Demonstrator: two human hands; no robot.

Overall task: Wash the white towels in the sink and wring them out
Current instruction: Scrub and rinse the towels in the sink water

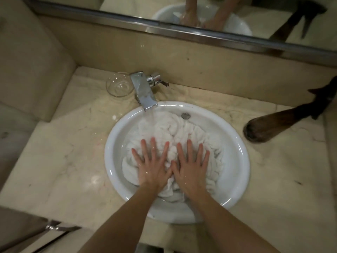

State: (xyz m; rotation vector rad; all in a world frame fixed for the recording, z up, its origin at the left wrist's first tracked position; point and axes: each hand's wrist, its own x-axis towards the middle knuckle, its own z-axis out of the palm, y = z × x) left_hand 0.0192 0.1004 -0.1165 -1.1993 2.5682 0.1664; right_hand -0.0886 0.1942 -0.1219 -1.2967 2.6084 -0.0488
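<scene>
Both hands, left hand (152, 165) and right hand (191, 166), are spread flat, pressed on crumpled white towels (182, 132) directly beneath, inside the round white sink (242, 161).

Your left hand (152, 166) and right hand (191, 167) lie side by side on the towels (191, 132) in the sink (237, 161); faucet (144, 92) behind, bowl (118, 86) to its left.
</scene>
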